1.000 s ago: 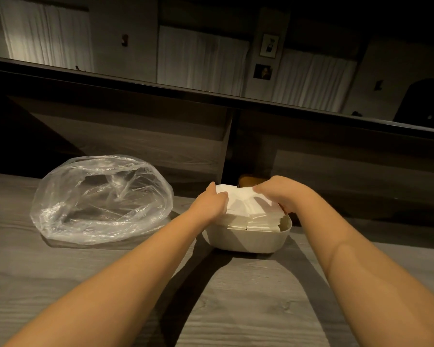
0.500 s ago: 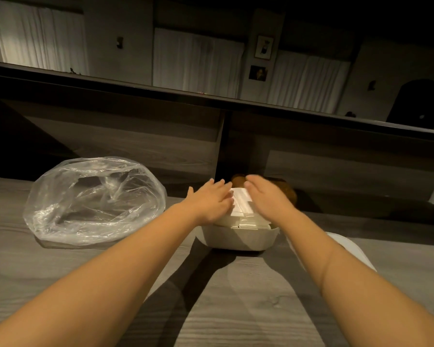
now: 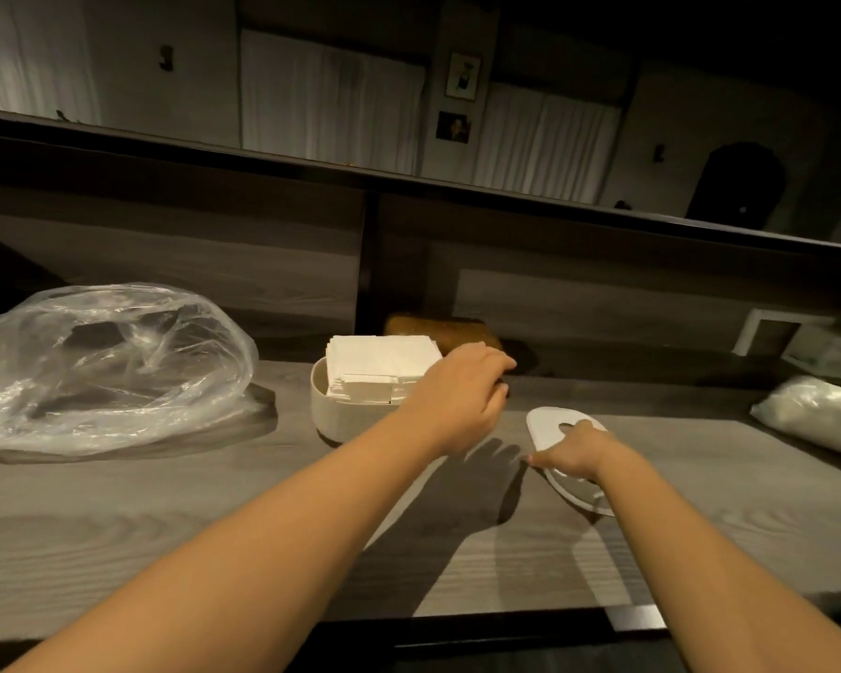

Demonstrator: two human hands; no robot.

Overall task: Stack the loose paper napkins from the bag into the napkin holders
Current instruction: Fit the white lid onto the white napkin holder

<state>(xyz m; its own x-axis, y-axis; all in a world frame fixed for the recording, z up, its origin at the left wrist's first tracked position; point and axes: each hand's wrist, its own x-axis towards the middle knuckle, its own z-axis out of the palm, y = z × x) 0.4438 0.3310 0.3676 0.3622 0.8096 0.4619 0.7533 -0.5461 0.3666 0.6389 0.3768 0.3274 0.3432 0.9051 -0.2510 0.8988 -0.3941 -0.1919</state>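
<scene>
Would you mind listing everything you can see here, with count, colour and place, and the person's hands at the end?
Clear crumpled plastic bag: one, transparent, on the table's left side.
Oval cream napkin holder: one, off-white, centre of the table, right of the bag.
Stack of white paper napkins: one stack, white, standing in the holder and rising above its rim.
Flat white oval lid with a cut-out: one, white, on the table right of the holder.
Brown rounded object: one, brown, behind the holder; unclear what it is.
Bag of white contents: one, white, far right edge.
Grey wood-grain table: one, grey.
Left hand: above the holder's right end.
Right hand: on the lid.
</scene>
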